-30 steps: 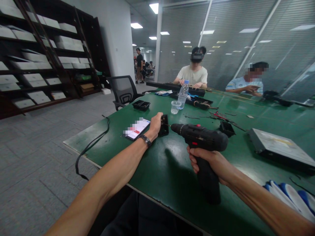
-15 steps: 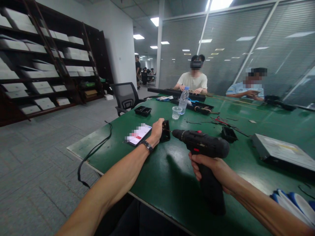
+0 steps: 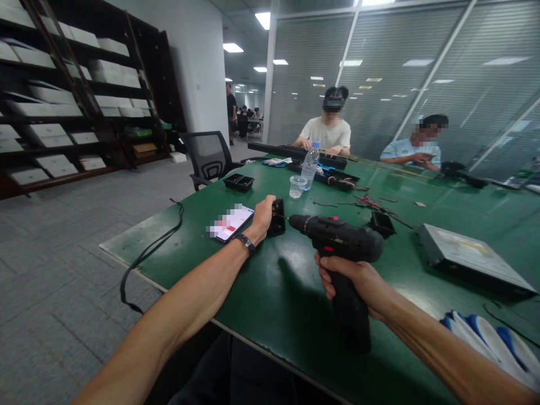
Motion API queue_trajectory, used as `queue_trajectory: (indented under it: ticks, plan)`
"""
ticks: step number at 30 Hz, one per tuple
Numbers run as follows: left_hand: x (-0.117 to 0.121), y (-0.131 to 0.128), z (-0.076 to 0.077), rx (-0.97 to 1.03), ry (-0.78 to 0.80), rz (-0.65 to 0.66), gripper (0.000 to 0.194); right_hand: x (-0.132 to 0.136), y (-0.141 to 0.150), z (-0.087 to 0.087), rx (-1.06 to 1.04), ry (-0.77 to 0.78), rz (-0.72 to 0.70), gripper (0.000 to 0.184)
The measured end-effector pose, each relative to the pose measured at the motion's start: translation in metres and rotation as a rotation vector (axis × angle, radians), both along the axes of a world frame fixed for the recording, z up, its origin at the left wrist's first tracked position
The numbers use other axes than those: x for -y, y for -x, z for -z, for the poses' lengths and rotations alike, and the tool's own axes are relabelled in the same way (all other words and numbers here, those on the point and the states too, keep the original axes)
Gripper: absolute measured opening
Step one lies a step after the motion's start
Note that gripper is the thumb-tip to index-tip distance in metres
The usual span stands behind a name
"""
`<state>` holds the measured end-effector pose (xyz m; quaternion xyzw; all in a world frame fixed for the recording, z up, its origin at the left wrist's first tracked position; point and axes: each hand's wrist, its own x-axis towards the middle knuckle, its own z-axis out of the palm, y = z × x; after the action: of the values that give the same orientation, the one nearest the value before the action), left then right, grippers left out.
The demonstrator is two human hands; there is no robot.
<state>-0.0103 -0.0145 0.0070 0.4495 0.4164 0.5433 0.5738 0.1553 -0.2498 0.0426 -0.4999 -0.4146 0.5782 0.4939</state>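
Here in the centre of the frame, my left hand [image 3: 264, 217] is closed around the near side of a small black box [image 3: 278, 224], its fingers curled over the edge and the open side tipped toward the drill. Right of centre, my right hand [image 3: 346, 277] is wrapped firmly round the handle of the black power drill [image 3: 340, 236], its thin bit pointing left, right at the box; whether the tip touches anything in there, I can't tell.

Just left of my left hand lies the phone [image 3: 233, 224], screen lit, on the green table [image 3: 253, 292]. Above the box in the frame stands a clear plastic cup [image 3: 297, 187], and just beside it, the water bottle [image 3: 310, 169] with its blue cap. Black trays [image 3: 238, 182] sit at upper centre-left, another black tray [image 3: 382, 224] right of the drill, then a flat metal case [image 3: 475, 259] at far right. Blue-and-white gloves [image 3: 491, 340] lie at lower right, near my forearm.
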Motion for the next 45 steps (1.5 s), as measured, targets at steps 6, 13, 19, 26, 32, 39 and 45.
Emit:
queue_trajectory:
  ticks: [6, 13, 19, 26, 32, 39, 45]
  plan:
    - [0.002, 0.0, -0.001, -0.005, 0.006, -0.002, 0.033, 0.0, 0.0, 0.0, 0.009, 0.009, 0.008, 0.04]
    - [0.002, -0.001, -0.001, 0.003, -0.026, 0.005, 0.033, 0.002, -0.001, -0.003, 0.045, 0.026, 0.004, 0.043]
    - [0.004, 0.0, -0.002, 0.003, -0.021, 0.007, 0.034, 0.005, 0.003, -0.009, 0.04, 0.025, 0.004, 0.043]
    - [0.006, 0.0, -0.004, 0.002, -0.043, -0.008, 0.033, 0.005, 0.002, -0.01, 0.06, 0.031, 0.009, 0.041]
    - [0.004, 0.0, -0.002, 0.016, -0.039, 0.009, 0.034, 0.003, -0.001, -0.005, 0.051, 0.047, 0.018, 0.045]
    - [-0.002, -0.001, 0.002, 0.01, -0.025, 0.001, 0.035, 0.005, 0.002, -0.012, 0.042, 0.067, 0.02, 0.049]
    - [0.001, -0.001, 0.0, 0.01, -0.027, 0.003, 0.036, 0.004, -0.001, -0.013, 0.024, 0.055, -0.028, 0.048]
